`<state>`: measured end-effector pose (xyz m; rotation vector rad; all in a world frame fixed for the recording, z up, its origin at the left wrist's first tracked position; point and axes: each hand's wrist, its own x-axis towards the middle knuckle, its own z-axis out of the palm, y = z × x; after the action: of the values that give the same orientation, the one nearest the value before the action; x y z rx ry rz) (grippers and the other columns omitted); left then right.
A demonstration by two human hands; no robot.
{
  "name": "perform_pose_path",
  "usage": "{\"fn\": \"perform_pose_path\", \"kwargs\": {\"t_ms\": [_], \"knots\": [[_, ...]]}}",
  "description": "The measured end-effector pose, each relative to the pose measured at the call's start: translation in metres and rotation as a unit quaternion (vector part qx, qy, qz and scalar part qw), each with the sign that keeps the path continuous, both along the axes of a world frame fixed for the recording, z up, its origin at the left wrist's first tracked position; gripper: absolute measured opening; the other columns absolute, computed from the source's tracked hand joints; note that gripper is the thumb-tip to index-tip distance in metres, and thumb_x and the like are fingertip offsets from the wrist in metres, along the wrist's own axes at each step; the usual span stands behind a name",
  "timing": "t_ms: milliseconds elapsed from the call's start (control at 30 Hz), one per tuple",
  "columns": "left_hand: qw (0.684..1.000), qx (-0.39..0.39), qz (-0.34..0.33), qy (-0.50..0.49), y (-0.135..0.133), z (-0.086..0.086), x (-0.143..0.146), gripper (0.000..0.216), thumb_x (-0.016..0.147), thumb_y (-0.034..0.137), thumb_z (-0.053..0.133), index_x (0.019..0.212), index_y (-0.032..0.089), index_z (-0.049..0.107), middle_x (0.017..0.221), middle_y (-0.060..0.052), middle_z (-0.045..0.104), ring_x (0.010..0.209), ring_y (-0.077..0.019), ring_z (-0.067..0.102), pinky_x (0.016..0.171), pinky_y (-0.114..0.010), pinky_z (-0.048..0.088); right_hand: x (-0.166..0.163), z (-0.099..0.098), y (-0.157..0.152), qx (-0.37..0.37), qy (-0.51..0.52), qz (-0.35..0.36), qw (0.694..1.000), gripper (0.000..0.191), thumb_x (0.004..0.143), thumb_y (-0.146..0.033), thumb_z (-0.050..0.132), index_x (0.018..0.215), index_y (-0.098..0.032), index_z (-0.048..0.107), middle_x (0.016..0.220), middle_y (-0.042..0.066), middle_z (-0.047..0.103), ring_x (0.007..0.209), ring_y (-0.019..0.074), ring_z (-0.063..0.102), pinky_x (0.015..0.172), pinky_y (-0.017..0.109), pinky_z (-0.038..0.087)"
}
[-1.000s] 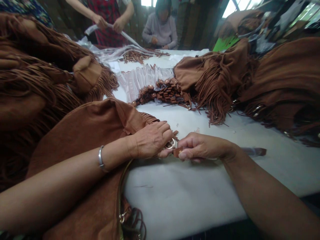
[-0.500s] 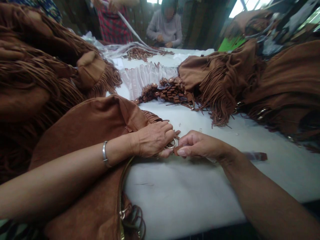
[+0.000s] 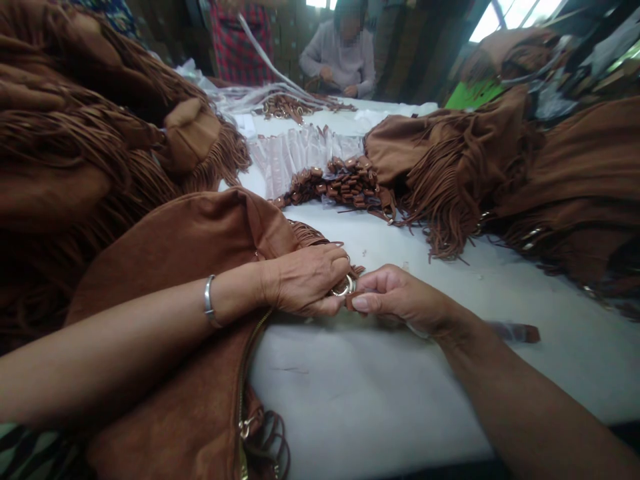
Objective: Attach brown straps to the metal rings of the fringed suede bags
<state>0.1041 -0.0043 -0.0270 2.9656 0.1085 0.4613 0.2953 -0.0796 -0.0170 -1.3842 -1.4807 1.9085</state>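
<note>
Your left hand (image 3: 305, 280): fingers curled shut over the corner of a brown suede bag (image 3: 190, 267), clamping a metal ring (image 3: 343, 288) at its edge; a silver bangle (image 3: 209, 301) sits on that wrist. Your right hand (image 3: 400, 300): thumb and forefinger pinched tight on the end of a brown strap (image 3: 353, 304), held right against the ring, the two hands touching at the fingertips. The bag lies on the near left of the white table (image 3: 380, 400), partly under your left forearm, with fringe showing at its top edge beside the ring and a zip (image 3: 244, 407) running down toward you. One brown strap tip (image 3: 520, 332) lies flat on the table just past your right wrist; whether it belongs to the pinched strap cannot be told, since the hand covers the stretch between. Middle of the table: a heap of small brown strap pieces (image 3: 343, 183), with a row of clear plastic sleeves (image 3: 295, 153) just behind it. Left side: a tall pile of fringed bags (image 3: 75, 133). Right side: another pile of fringed bags (image 3: 500, 153), fringe trailing onto the table. Far end: one seated person in a grey top (image 3: 340, 57) with hands on the table, and one standing person in a plaid garment (image 3: 240, 37).
</note>
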Motion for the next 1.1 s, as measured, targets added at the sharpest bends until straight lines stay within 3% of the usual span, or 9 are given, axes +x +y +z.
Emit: {"fn": "perform_pose_path", "kwargs": {"t_ms": [500, 633, 800, 933, 1100], "knots": [[1.0, -0.007, 0.002, -0.009, 0.003, -0.005, 0.0, 0.018, 0.078, 0.034, 0.046, 0.076, 0.016, 0.045, 0.077, -0.009, 0.052, 0.071, -0.0204, 0.048, 0.07, -0.034, 0.044, -0.012, 0.002, -0.003, -0.007, -0.011, -0.063, 0.998, 0.035, 0.067, -0.044, 0.068, 0.066, -0.012, 0.054, 0.043, -0.007, 0.034, 0.037, 0.0038, 0.023, 0.035, 0.019, 0.013], [0.999, 0.021, 0.04, -0.001, -0.001, -0.008, 0.002, 0.024, 0.08, 0.038, 0.046, 0.079, 0.014, 0.049, 0.078, -0.009, 0.053, 0.072, -0.0212, 0.049, 0.07, -0.035, 0.044, -0.011, 0.004, -0.004, 0.082, -0.085, -0.041, 0.992, 0.033, 0.071, -0.043, 0.063, 0.065, -0.011, 0.055, 0.051, -0.005, 0.035, 0.044, 0.0052, 0.025, 0.04, 0.02, 0.017], [0.995, 0.051, 0.091, 0.002, -0.006, -0.011, 0.004, 0.026, 0.08, 0.039, 0.044, 0.079, 0.014, 0.049, 0.08, -0.009, 0.053, 0.074, -0.0218, 0.049, 0.069, -0.036, 0.043, -0.013, 0.009, -0.007, 0.222, -0.199, -0.013, 0.954, 0.034, 0.076, -0.041, 0.053, 0.056, -0.013, 0.05, 0.054, -0.003, 0.033, 0.049, 0.0072, 0.029, 0.044, 0.021, 0.019], [0.995, 0.075, 0.069, -0.018, -0.005, -0.011, 0.001, 0.024, 0.079, 0.038, 0.044, 0.078, 0.015, 0.047, 0.078, -0.009, 0.051, 0.073, -0.022, 0.047, 0.068, -0.036, 0.042, -0.021, 0.013, -0.013, 0.319, -0.311, -0.017, 0.895, 0.033, 0.075, -0.033, 0.053, 0.05, -0.016, 0.038, 0.047, -0.004, 0.03, 0.044, 0.0067, 0.029, 0.045, 0.023, 0.018], [0.99, 0.103, 0.047, -0.079, -0.002, -0.014, -0.002, 0.024, 0.081, 0.039, 0.041, 0.072, 0.017, 0.043, 0.07, -0.007, 0.047, 0.07, -0.0212, 0.045, 0.065, -0.035, 0.041, -0.03, 0.013, -0.021, 0.398, -0.386, -0.015, 0.832, 0.029, 0.074, -0.026, 0.051, 0.05, -0.017, 0.037, 0.046, -0.003, 0.035, 0.043, 0.0077, 0.031, 0.048, 0.026, 0.016]]}}
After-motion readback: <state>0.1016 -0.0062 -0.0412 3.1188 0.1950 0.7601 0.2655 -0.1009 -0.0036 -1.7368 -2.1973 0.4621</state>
